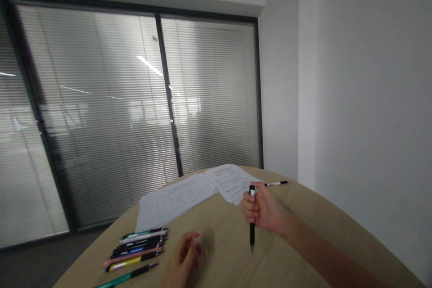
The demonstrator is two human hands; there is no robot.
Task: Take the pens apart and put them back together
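Note:
My right hand [268, 213] is wrapped round a black pen [252, 233] with a white band near its top. The pen is upright, its pointed end downward over the table, and my thumb rests at its upper end. I cannot tell whether the tip touches the tabletop. My left hand [184, 255] is at the table's near side, fingers loosely bent and apart, with nothing visible in it. Just left of that hand lies a row of several pens, among them a yellow and black pen [131, 262] and a green pen [126, 277].
Printed sheets [177, 198] lie toward the far left of the round wooden table [224, 243], beside another written sheet [229, 179]. A black and white pen [277, 183] lies behind my right hand. Glass partitions with blinds [108, 121] and a white wall [364, 99] stand beyond.

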